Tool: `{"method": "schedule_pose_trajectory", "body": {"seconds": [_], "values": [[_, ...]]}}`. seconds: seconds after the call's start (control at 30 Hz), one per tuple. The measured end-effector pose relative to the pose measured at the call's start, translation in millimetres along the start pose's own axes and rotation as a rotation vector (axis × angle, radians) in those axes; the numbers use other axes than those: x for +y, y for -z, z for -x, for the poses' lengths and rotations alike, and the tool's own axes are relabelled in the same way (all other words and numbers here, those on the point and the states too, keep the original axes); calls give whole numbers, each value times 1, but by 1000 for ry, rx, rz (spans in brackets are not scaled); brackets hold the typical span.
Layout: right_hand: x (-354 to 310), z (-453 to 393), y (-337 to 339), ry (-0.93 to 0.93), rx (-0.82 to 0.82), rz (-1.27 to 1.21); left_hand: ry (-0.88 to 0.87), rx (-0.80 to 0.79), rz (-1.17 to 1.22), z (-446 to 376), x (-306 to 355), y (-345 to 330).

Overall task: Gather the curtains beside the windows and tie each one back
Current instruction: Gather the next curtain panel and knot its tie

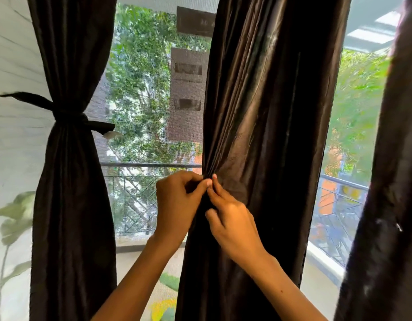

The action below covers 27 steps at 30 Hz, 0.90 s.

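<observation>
Left hand (177, 205) and right hand (232, 224) meet at the left edge of the middle curtain (265, 117), fingertips pinching a bunch of folds together; whether a tie is between them cannot be told. To do this step well, judge it best to keep the pleats pinched tight with one hand while the other draws in the loose cloth to the right, then bind at this height. Left curtain (70, 181) is already cinched by its tie (68, 114). A third curtain (390, 181) hangs loose at right. Beyond the window: railing (149, 165), trees.
</observation>
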State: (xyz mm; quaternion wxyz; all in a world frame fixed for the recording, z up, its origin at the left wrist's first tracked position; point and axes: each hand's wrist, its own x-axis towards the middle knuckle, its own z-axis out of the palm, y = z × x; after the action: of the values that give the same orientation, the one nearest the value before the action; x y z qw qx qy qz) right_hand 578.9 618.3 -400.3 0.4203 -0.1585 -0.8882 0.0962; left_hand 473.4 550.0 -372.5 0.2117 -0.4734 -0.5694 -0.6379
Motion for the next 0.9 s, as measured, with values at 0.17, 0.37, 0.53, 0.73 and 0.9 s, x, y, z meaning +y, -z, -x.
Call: {"method": "schedule_pose_trajectory", "body": {"seconds": [0.17,0.37,0.53,0.73,0.9], "values": [[21,-21,5,-142,576,-165,60,-33,27,-9,-7,4],[38,-47,15,-230,573,-386,86,-48,72,-9,-8,3],[20,-18,11,-229,583,5,-26,-20,-29,-3,-3,-9],[5,8,20,-224,292,149,-52,-49,27,4,-4,-20],[7,20,13,-111,230,144,-20,-57,105,10,4,-26]]}}
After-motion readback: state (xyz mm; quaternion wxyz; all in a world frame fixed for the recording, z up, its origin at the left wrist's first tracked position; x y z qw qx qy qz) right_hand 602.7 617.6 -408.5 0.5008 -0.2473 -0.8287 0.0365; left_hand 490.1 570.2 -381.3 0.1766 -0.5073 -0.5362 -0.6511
